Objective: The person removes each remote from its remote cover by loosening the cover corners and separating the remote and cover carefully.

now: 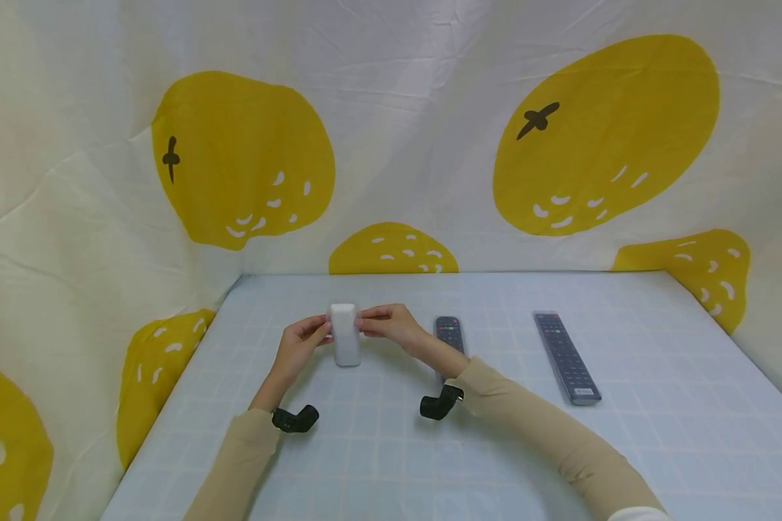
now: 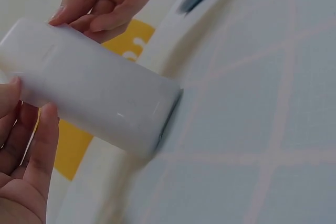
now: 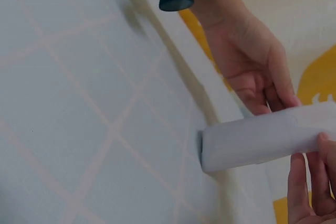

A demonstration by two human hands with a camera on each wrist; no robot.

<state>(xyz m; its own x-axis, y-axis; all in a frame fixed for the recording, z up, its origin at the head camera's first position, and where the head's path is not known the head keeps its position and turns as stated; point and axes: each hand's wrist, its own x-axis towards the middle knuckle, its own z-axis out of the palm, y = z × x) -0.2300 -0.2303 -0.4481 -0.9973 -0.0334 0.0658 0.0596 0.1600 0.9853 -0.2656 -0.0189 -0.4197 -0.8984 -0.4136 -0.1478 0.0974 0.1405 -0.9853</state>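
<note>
Both hands hold a smooth white remote control [image 1: 347, 336] upright at the table's far middle-left, its plain side without buttons facing the head camera. My left hand [image 1: 298, 347] pinches its upper left edge between thumb and fingers. On the opposite edge, my right hand [image 1: 392, 324] grips near the top with thumb and fingertips. The left wrist view shows the rounded white body [image 2: 100, 85] with a small mark near its upper end. Its lower end is at the table surface; I cannot tell whether it touches.
A dark remote [image 1: 448, 331] lies partly hidden under the right forearm. Farther right lies a longer dark remote [image 1: 565, 358], slanted. Black wrist cameras [image 1: 440, 402] stick out from both wrists. Behind the pale checked table [image 1: 378, 463] hangs a white curtain [image 1: 417, 145] with yellow fruit shapes.
</note>
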